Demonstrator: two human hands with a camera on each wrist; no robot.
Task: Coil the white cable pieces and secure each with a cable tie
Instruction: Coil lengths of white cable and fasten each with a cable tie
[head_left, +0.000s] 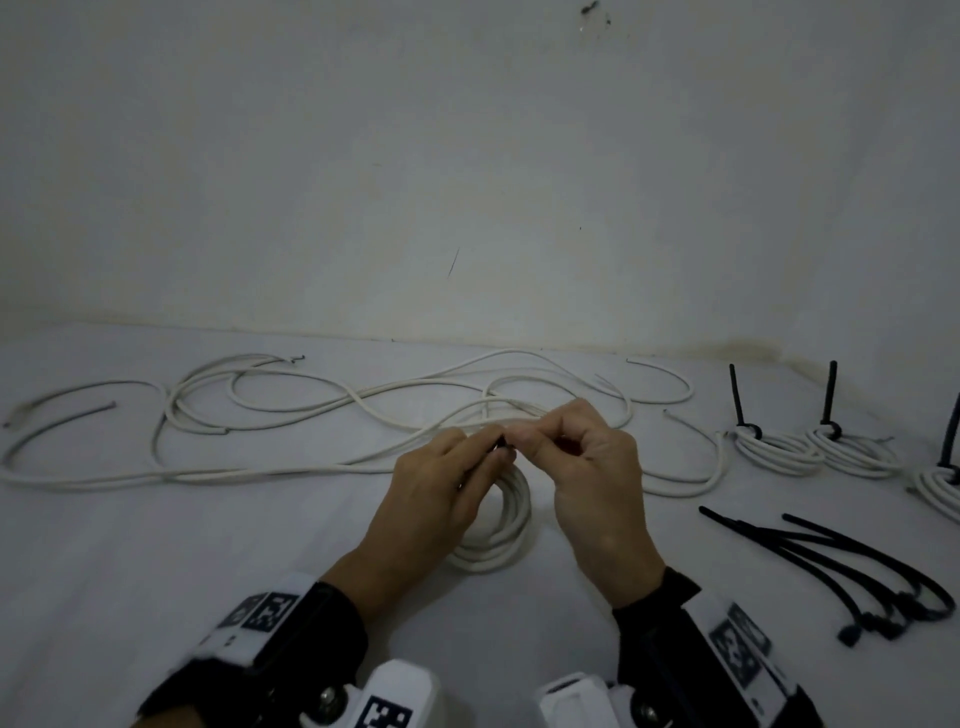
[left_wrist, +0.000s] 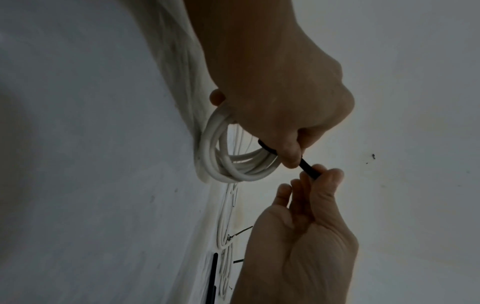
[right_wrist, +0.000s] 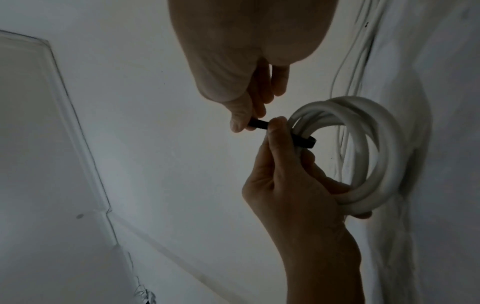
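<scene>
Tying step. Left hand (head_left: 431, 488) grips the coil (head_left: 501, 525) and tie (right_wrist: 302, 140) head; right hand (head_left: 597, 467), just beside, pinches the tail. Next, likely: pull the tail through, snug.

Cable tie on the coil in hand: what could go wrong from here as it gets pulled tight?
1. The right hand pinches only a short stub of the black cable tie; that grip could slip mid-pull.
2. The left hand holds the white coil by one side, so the free turns may spring apart or escape the loop.
3. Loose cables lie right behind the hands and could get snagged.
</scene>
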